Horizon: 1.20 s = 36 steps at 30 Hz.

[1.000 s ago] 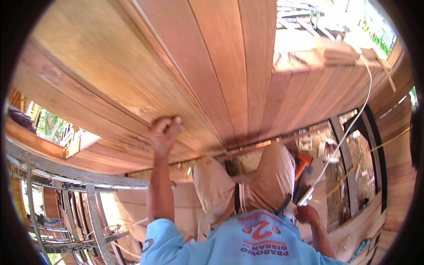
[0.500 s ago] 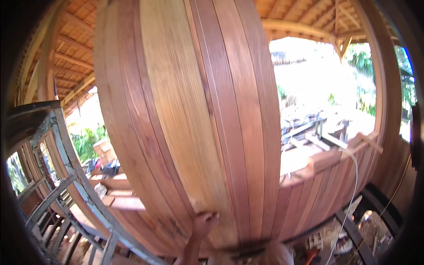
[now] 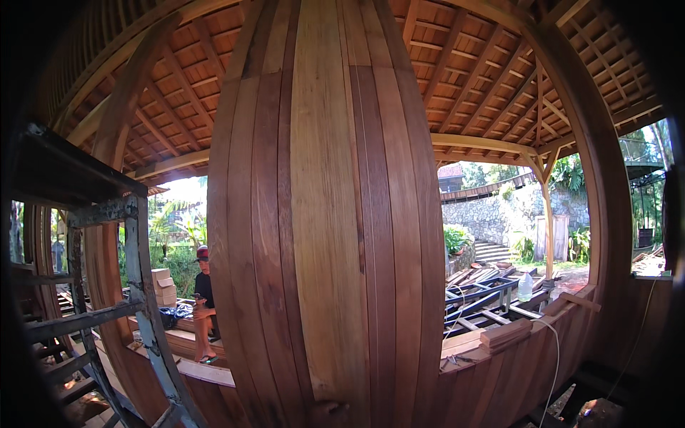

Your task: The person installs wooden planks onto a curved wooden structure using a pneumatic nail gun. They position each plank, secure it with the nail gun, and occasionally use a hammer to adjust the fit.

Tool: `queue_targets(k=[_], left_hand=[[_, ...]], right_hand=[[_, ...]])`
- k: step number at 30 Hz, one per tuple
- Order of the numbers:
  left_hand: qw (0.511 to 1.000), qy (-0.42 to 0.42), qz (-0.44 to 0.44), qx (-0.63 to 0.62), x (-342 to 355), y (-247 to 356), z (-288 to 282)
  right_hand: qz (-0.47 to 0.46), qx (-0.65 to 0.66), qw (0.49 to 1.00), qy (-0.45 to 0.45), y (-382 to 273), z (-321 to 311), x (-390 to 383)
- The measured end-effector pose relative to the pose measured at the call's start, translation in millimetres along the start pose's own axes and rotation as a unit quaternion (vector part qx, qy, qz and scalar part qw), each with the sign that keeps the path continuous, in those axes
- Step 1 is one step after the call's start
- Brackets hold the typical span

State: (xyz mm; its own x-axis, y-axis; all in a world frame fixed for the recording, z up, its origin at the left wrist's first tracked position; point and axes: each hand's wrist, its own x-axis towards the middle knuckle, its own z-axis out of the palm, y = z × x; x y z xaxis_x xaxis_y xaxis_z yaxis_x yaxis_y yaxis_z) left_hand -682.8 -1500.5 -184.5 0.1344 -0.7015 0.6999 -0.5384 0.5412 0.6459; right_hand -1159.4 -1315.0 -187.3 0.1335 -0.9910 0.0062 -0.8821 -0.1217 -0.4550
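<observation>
A tall panel of upright wooden planks fills the middle of my view, bulging with the lens. One wide, paler plank runs down its centre, and a thin light line marks a darker plank to its right. Low against the pale plank, at the bottom edge, shows the shaded top of my left hand. Its fingers look curled, and whatever they may hold is hidden. My right hand is out of the picture.
A worn metal frame with rungs stands close on the left. Beyond the panel, a person sits holding something small. On the right ledge lie stacked wood pieces, small tools and a hanging white cord.
My view has tilted up, bringing in more roof and the seated person. My left hand now sits lower in the picture, mostly cut off, and its forearm has left view.
</observation>
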Motion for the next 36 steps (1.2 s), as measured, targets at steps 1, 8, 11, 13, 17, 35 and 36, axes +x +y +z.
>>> queue_targets(k=[1, 8, 11, 13, 17, 35, 36], left_hand=[[1.000, 0.010, 0.009, 0.024, -3.3, -0.1, 1.4], [0.999, -0.018, -0.011, 0.035, -0.8, 23.8, -4.3], [1.000, -0.010, -0.024, -0.005, -4.3, 31.4, -5.7], [0.996, -0.036, -0.084, -0.022, -2.7, 49.7, -10.5], [0.980, -0.059, -0.190, -0.022, -2.4, 96.5, -20.2], [0.995, -0.022, -0.098, -0.003, -7.3, 91.2, -20.0], [0.995, -0.021, -0.094, -0.005, -7.1, 89.1, -19.5]], right_hand=[[0.001, 0.001, 1.000, 0.000, -0.4, 0.1, 1.4], [-0.005, 0.005, 1.000, 0.002, -6.1, 1.5, 5.0], [-0.009, 0.008, 1.000, 0.004, -8.4, 1.8, 7.3], [-0.008, 0.011, 1.000, 0.002, -8.4, 2.1, 7.6], [-0.010, 0.014, 1.000, 0.002, -8.2, 1.5, 7.6], [-0.027, 0.023, 0.999, -0.012, -13.6, 5.2, 20.2], [-0.028, 0.023, 0.999, -0.013, -13.9, 6.4, 20.6]])
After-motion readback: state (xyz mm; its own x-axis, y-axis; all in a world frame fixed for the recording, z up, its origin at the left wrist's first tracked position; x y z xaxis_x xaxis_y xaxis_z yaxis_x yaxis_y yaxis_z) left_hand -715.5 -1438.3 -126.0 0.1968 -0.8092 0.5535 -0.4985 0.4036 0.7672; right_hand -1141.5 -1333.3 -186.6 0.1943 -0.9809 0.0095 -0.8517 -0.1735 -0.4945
